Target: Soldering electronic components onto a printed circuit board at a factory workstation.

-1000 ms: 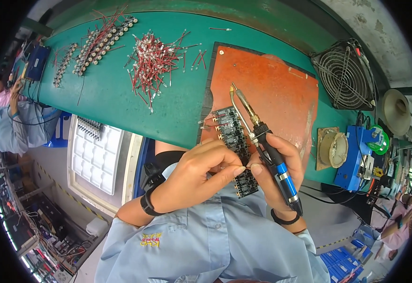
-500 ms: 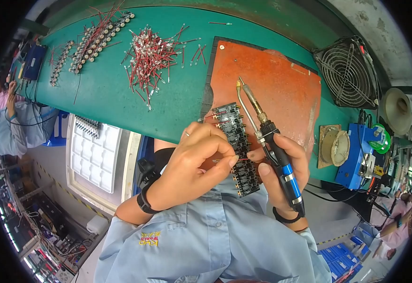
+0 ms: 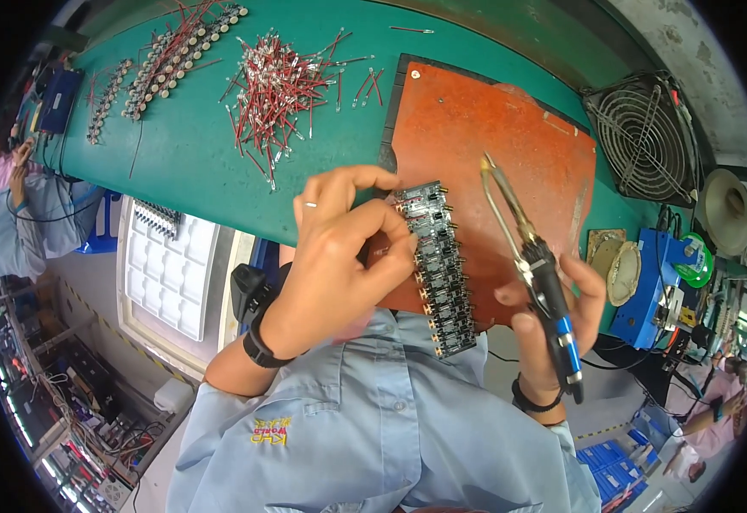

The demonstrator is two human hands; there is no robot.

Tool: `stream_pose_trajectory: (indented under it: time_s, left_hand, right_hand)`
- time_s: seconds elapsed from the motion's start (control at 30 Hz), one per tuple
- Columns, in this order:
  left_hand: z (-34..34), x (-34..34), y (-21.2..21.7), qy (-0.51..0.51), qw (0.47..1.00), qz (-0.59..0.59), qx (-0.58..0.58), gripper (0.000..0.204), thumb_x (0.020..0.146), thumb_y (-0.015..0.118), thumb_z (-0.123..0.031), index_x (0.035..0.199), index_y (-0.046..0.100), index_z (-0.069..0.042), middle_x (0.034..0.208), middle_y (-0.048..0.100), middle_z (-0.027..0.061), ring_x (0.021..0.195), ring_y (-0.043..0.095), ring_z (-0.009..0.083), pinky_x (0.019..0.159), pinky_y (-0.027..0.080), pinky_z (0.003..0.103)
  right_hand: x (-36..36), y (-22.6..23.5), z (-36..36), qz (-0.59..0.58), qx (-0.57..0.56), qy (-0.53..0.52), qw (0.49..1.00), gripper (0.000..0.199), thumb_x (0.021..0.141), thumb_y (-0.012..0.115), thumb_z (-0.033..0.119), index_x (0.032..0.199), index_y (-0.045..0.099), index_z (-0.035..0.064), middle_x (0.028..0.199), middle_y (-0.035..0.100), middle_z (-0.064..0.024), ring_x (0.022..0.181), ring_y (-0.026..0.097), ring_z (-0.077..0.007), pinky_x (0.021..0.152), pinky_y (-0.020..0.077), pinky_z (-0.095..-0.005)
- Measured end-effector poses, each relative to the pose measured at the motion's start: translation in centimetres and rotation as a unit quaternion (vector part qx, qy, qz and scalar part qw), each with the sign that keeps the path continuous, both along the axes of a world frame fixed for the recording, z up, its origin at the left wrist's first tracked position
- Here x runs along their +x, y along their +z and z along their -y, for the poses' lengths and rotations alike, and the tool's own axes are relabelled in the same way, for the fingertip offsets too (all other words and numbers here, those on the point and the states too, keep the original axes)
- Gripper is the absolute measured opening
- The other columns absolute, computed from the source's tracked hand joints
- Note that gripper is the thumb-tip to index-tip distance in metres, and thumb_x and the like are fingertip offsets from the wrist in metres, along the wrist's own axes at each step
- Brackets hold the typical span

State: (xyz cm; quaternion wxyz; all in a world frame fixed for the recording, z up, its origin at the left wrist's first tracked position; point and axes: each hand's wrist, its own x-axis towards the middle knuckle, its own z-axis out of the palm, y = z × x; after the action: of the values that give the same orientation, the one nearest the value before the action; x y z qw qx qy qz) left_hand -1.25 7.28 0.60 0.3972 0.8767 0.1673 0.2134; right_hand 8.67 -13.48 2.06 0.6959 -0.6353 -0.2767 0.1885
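Note:
My left hand [image 3: 339, 256] grips the left edge of a long black strip of small circuit boards [image 3: 438, 269], held upright over the near edge of an orange work mat [image 3: 510, 145]. My right hand [image 3: 553, 321] holds a soldering iron [image 3: 532, 256] with a black and blue handle. Its metal tip points up and away, just right of the strip's top end and apart from it. A black band sits on each wrist.
A pile of red-and-silver wire pieces [image 3: 284, 85] lies on the green table [image 3: 194, 162], with rows of small parts [image 3: 173, 60] at far left. A fan [image 3: 647, 137], blue soldering station [image 3: 651, 286] and white tray [image 3: 168, 269] surround me. Another person [image 3: 14, 214] works at left.
The board strip has been lifted and turned more upright in my left hand. The soldering iron has swung right, its tip now apart from the strip.

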Motion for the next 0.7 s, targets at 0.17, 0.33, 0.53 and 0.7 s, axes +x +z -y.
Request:
stream_pose_trajectory:
  time_s: [0.17,0.33,0.53,0.7]
  left_hand:
    - [0.0,0.6,-0.2,0.008,1.000,-0.025,0.013,0.010,0.067,0.070,-0.004,0.070,0.061,-0.005,0.113,0.057,0.0111,0.101,0.048,0.0283,0.090,0.035,0.036]
    - [0.0,0.8,-0.2,-0.002,0.999,-0.034,0.017,0.011,0.067,0.071,-0.004,0.069,0.060,-0.005,0.113,0.057,0.0111,0.101,0.048,0.0286,0.089,0.036,0.036]
    - [0.1,0.8,-0.5,-0.001,1.000,-0.008,0.003,0.012,0.065,0.070,-0.006,0.067,0.058,-0.007,0.112,0.055,0.0101,0.101,0.047,0.0299,0.085,0.033,0.039]
    - [0.1,0.8,-0.5,-0.001,1.000,-0.009,-0.003,0.012,0.066,0.070,-0.006,0.067,0.058,-0.007,0.112,0.055,0.0104,0.102,0.047,0.0304,0.086,0.034,0.038]
  right_hand:
    - [2.0,0.0,3.0,0.190,-0.044,0.028,0.980,0.050,0.075,0.079,0.016,0.113,0.052,-0.0032,0.106,0.062,-0.0184,0.089,0.063,-0.0265,0.078,0.0491,-0.0359]
    - [2.4,0.5,3.4,0.223,-0.082,0.048,0.970,0.053,0.070,0.083,0.024,0.107,0.056,-0.0030,0.103,0.063,-0.0183,0.086,0.060,-0.0284,0.077,0.0467,-0.0379]
    - [2.0,1.0,3.3,0.241,-0.138,0.084,0.957,0.049,0.072,0.078,0.031,0.102,0.058,-0.0011,0.097,0.063,-0.0184,0.089,0.059,-0.0285,0.082,0.0447,-0.0394]
    - [2.1,1.0,2.8,0.267,-0.164,0.111,0.943,0.046,0.070,0.079,0.026,0.102,0.059,-0.0017,0.096,0.065,-0.0191,0.086,0.061,-0.0285,0.081,0.0463,-0.0396]
